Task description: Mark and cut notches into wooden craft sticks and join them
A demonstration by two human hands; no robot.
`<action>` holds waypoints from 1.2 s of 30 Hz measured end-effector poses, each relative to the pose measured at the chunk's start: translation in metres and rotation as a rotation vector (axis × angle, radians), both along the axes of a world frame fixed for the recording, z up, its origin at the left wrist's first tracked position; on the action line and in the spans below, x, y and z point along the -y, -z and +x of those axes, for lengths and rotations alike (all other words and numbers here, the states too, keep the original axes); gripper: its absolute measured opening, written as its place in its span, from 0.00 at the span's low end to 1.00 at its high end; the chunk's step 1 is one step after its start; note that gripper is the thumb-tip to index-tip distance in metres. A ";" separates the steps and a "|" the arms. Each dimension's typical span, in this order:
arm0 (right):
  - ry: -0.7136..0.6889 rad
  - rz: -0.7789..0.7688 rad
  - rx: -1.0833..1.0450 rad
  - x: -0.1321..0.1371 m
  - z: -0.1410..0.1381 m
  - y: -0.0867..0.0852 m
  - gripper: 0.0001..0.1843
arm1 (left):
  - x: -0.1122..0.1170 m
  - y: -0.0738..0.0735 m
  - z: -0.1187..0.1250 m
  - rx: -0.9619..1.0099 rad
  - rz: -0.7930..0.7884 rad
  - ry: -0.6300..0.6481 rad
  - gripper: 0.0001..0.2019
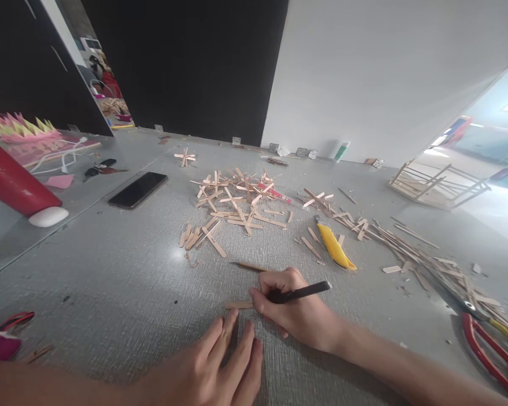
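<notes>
A flat wooden craft stick [239,305] lies on the grey table in front of me. My right hand [294,307] grips a slim black pen-like tool [307,291] like a pen, above the right part of the stick; its tip is hidden behind my fingers. The fingers of my left hand [224,361] are stretched out, a fingertip at the stick's near edge. Just behind my right hand lies a pencil [249,266], partly covered by it. Farther back, a yellow utility knife [335,246] rests near a heap of craft sticks [237,197], several crossed into star shapes.
On the right are thin wood strips [406,248], red-handled cutters [491,349] and a wooden stick frame [440,183]. A phone [138,190] lies back left, near a red cylinder [17,175] with a white end. A glue stick [342,150] stands by the back panel.
</notes>
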State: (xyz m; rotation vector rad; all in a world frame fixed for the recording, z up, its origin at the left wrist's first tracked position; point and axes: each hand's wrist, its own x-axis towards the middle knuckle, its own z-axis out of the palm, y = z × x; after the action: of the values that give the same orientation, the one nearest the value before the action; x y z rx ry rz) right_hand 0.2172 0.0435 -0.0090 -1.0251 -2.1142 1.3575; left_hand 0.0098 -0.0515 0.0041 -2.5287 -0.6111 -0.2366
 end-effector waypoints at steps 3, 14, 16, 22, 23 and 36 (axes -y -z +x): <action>-0.002 0.004 -0.003 0.000 -0.001 -0.002 0.21 | -0.001 0.001 0.000 0.002 0.019 0.017 0.16; 0.000 0.012 -0.007 0.000 0.001 0.000 0.21 | 0.001 0.018 0.005 0.215 0.018 -0.170 0.21; 0.010 0.010 -0.018 0.000 0.002 0.001 0.21 | 0.001 0.019 0.005 0.205 0.005 -0.176 0.22; 0.021 0.008 -0.014 0.000 0.002 0.000 0.21 | 0.000 0.013 0.003 0.172 -0.027 -0.142 0.22; 0.021 0.002 -0.012 0.000 0.002 0.000 0.21 | -0.001 0.012 0.002 0.170 -0.036 -0.130 0.22; 0.029 -0.027 -0.019 -0.001 0.001 0.002 0.22 | -0.002 0.015 0.002 0.156 -0.048 -0.116 0.22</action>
State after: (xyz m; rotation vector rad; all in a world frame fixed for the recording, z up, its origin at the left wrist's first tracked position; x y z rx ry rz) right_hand 0.2185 0.0443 -0.0108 -1.0457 -2.0646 1.3794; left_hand 0.0122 -0.0494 -0.0105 -2.5258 -0.8312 -0.3836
